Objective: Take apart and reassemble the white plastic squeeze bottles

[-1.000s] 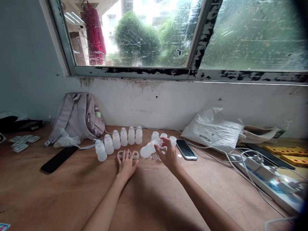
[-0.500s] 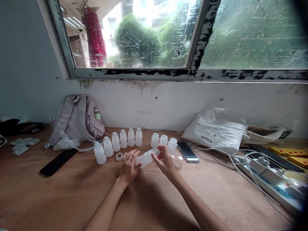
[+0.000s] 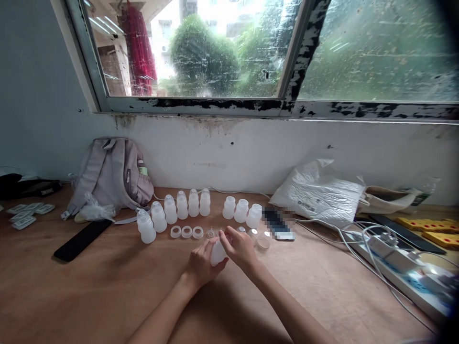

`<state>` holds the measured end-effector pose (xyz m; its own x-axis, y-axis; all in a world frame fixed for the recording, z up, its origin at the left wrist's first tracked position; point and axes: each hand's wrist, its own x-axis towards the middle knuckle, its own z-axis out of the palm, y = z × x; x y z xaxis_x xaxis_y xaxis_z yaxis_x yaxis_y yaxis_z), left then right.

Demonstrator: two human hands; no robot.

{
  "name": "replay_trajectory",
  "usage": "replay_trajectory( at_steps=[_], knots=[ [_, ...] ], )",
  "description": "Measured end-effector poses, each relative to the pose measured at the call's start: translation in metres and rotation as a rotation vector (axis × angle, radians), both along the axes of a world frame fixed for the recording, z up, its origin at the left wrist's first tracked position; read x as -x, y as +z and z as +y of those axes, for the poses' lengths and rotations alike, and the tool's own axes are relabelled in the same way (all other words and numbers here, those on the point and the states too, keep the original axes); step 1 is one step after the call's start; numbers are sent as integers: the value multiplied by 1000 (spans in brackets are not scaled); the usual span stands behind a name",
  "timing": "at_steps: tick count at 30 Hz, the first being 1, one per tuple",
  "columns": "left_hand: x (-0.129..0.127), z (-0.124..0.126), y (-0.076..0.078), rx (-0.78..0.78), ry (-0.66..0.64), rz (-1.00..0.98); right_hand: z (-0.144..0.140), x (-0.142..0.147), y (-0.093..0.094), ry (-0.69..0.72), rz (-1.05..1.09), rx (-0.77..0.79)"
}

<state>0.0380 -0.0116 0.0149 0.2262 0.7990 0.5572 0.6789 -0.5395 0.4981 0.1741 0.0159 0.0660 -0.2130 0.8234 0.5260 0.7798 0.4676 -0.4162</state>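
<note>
A frosted white baby bottle (image 3: 217,255) stands tilted between my hands, above the wooden table. My left hand (image 3: 201,263) is wrapped around its body. At its upper end my right hand (image 3: 239,247) is closed, with the fingers hiding the top. Just beyond them lie three white screw rings (image 3: 186,232) in a line. A clear teat (image 3: 210,233) sits beside the rings, partly behind my fingers. To the right of my right hand are several clear caps (image 3: 263,241).
Several capped bottles (image 3: 170,209) stand in a row at the back left, and three open bottles (image 3: 242,210) at the back right. Phones (image 3: 83,240), a backpack (image 3: 111,172), a silver bag (image 3: 317,196) and a power strip (image 3: 405,267) with cables surround them.
The bottle has turned from lying sideways to more upright and come nearer. Both hands have drawn closer together around it, uncovering the rings behind them.
</note>
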Motion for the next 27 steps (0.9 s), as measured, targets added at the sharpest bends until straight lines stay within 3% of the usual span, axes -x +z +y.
replay_trajectory(
  at_steps=[9, 14, 18, 22, 27],
  knots=[
    [-26, -12, 20, 447, -210, -506, 9, -19, 12, 72, 92, 32],
    [-21, -10, 23, 982, -582, -896, 15, -26, 15, 209, 195, 104],
    [-9, -8, 13, 1223, -799, -985, 25, -42, 26, 108, 356, 124],
    [-6, -4, 3, 1192, -708, -1056, 35, -74, 36, -34, 295, 287],
    [-8, 1, 2, 1146, -550, -1175, 35, -106, 34, -83, -69, 603]
  ],
)
